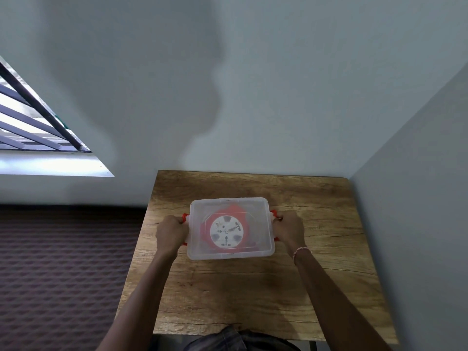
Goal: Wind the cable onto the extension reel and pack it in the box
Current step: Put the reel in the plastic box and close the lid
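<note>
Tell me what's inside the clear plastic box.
Through the lid of the box, a red extension reel with a white socket face lies flat. Its wound cable and plug aren't discernible; both hands cover the red side latches.

Dim, soft-focus frame; daylight glares from the window [38,127] at left, a shadow falls on the wall [202,84], edges bend

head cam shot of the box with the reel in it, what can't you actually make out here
- Cable winding on the extension reel: head view, blurred by the frosted lid of the box.
- Red latches: mostly covered by the left hand and right hand, so clipped or open is unclear.
- Socket details on the reel's white face: too small and hazy.
- Table near edge: cut off by the person's clothing.
</note>
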`<control>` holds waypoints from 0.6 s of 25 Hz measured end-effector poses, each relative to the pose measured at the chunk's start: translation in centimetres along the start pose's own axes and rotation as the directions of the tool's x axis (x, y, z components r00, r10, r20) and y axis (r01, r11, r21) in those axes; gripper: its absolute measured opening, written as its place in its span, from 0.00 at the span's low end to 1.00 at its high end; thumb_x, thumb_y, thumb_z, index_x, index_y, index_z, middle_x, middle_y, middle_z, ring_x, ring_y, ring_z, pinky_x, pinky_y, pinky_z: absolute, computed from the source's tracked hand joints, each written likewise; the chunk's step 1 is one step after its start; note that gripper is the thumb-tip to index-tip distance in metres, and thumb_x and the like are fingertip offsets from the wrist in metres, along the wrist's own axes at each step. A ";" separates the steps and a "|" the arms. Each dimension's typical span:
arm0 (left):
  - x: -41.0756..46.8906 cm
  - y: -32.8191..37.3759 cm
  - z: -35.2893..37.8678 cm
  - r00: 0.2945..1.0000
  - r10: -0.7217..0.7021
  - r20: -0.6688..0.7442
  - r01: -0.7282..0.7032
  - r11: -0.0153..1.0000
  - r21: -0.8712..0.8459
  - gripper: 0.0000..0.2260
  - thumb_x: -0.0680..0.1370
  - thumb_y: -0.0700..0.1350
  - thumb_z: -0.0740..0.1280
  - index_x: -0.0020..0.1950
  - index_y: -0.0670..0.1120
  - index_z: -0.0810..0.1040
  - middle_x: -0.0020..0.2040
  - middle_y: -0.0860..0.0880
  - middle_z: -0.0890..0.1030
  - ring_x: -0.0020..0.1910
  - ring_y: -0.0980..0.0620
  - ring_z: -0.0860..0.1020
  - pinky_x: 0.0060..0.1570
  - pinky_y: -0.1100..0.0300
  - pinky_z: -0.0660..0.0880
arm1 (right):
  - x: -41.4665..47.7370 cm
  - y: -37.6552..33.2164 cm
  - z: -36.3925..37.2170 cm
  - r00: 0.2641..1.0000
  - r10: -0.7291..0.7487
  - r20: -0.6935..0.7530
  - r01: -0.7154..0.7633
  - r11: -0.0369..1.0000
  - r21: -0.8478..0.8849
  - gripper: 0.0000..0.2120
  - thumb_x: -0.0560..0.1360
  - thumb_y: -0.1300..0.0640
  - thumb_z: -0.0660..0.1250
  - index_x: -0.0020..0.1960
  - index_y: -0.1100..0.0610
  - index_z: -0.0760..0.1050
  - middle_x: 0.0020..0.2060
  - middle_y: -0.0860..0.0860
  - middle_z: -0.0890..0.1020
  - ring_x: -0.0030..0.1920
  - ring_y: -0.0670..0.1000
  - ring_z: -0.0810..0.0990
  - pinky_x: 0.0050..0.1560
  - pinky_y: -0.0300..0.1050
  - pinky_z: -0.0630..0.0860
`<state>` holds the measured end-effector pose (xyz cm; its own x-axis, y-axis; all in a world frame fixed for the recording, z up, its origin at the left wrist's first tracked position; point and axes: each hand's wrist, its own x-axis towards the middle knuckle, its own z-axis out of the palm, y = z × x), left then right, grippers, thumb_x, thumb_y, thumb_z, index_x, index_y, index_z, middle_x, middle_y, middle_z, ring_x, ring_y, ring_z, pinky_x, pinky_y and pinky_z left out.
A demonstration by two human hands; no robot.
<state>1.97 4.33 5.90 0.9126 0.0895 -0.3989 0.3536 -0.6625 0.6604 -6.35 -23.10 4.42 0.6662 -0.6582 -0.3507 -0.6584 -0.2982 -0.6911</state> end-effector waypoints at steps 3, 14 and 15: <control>-0.3 0.8 0.0 1.000 -0.005 -0.013 0.006 0.997 0.077 0.14 0.81 0.38 0.67 0.35 0.39 0.80 0.32 0.45 0.79 0.32 0.48 0.77 0.34 0.58 0.71 | -0.3 0.1 0.4 0.998 -0.009 -0.054 0.002 0.993 -0.119 0.08 0.80 0.60 0.70 0.45 0.61 0.84 0.35 0.53 0.84 0.36 0.52 0.84 0.41 0.53 0.86; -1.3 1.8 0.9 0.998 0.065 -0.015 -0.063 0.992 0.112 0.18 0.83 0.42 0.67 0.33 0.44 0.78 0.31 0.48 0.80 0.30 0.52 0.79 0.31 0.62 0.70 | -0.1 -0.3 -0.3 0.998 -0.040 -0.051 0.027 0.972 -0.233 0.12 0.81 0.63 0.62 0.43 0.63 0.81 0.34 0.51 0.80 0.35 0.51 0.79 0.31 0.39 0.69; -1.1 2.0 0.8 0.997 0.080 0.014 -0.081 0.989 0.120 0.17 0.83 0.45 0.67 0.35 0.43 0.80 0.33 0.48 0.82 0.32 0.50 0.81 0.32 0.62 0.72 | -0.2 -0.4 -0.3 0.998 -0.041 -0.038 0.031 0.968 -0.248 0.11 0.81 0.62 0.62 0.46 0.63 0.81 0.37 0.53 0.82 0.37 0.53 0.80 0.32 0.39 0.71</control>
<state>1.49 2.26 7.17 0.9349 0.0255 -0.3539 0.2512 -0.7521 0.6093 -6.34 -23.08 4.98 0.6789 -0.6712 -0.2974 -0.7041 -0.4805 -0.5228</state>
